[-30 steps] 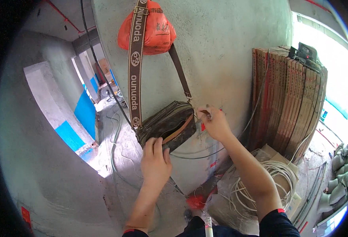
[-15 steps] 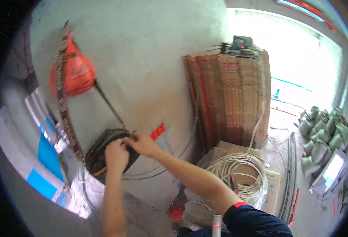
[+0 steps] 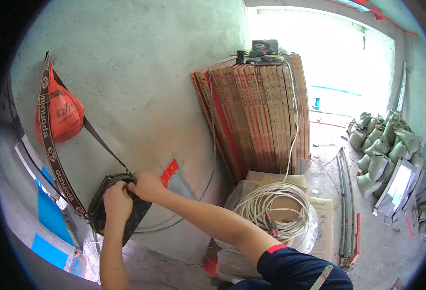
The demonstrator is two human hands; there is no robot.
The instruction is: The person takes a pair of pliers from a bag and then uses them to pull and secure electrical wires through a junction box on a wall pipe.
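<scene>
A dark shoulder bag (image 3: 139, 211) hangs against the wall from a wide brown lettered strap (image 3: 54, 153). My left hand (image 3: 117, 202) is closed at the bag's upper edge, fingers bent in a pinch. Right beside it, my right hand (image 3: 146, 187) is closed on the same edge, near where the thin end of the strap joins. The fingertips of both hands nearly meet; the exact part of the bag between them is hidden. Above the bag, an orange-red plastic bag (image 3: 64, 113) hangs behind the strap.
Tall flat cartons (image 3: 251, 116) lean on the wall, with a dark power tool battery (image 3: 265, 47) on top. A coil of white cable (image 3: 251, 203) with red-handled pliers (image 3: 271, 223) lies below. Filled sacks (image 3: 378, 164) and long metal strips (image 3: 347, 208) lie at the right.
The view has swung, so the bag and cartons appear further left and the picture is sharper. Both hands stay together at the bag's upper edge.
</scene>
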